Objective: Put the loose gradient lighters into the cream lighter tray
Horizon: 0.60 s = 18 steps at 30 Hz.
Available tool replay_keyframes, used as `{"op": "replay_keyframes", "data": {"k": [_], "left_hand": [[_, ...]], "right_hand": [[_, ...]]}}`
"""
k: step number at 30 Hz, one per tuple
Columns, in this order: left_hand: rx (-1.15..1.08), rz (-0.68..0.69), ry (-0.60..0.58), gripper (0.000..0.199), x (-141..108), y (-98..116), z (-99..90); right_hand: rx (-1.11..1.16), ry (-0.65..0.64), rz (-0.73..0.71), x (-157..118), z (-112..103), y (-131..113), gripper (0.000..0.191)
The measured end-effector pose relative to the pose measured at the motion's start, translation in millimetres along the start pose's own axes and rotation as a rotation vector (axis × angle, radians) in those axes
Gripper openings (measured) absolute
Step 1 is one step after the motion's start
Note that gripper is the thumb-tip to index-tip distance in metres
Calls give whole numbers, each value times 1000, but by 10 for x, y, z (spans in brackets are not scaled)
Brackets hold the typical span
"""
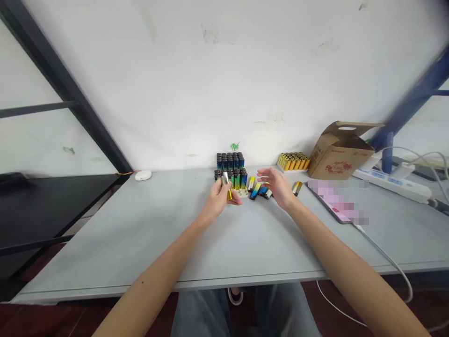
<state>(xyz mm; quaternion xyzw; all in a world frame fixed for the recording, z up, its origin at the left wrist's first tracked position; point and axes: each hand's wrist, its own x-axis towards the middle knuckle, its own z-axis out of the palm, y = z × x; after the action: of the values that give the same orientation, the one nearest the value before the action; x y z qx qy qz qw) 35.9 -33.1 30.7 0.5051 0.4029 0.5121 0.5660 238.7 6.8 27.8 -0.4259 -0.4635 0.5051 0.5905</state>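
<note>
My left hand (219, 199) is closed around a yellow lighter with a shiny silver part (226, 180), held in front of the rack. Behind it, lighters in blue and green with black tops (230, 161) stand upright in rows, their pale base (242, 193) partly hidden by my hand. To the right, my right hand (275, 185) hovers at the loose lighters, its fingers curved and apart with nothing seen between them. A yellow-and-blue lighter (255, 191) lies on the table just left of it. Another loose lighter (297, 188) lies beyond my right wrist.
A tray of yellow lighters (293, 161) stands by the wall beside an opened cardboard box (340, 152). A tablet-like device (331, 201) with a white cable lies at right, near a power strip (393, 182). A white case (143, 175) sits at the back left of the grey table (140, 234).
</note>
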Motion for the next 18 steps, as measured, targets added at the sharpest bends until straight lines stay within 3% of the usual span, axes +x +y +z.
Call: {"op": "replay_keyframes", "data": {"k": [6,11,18], "left_hand": [[-190,-26,-80,18,21,64,-57],[-356,-151,-144,40,50,122,-99],[-287,-138,-189,38,84,119,-157]], "right_hand": [[8,-5,10,-1,5,-3,40],[19,-19,4,9,-7,15,42],[21,-7,-5,19,-20,18,44]]}}
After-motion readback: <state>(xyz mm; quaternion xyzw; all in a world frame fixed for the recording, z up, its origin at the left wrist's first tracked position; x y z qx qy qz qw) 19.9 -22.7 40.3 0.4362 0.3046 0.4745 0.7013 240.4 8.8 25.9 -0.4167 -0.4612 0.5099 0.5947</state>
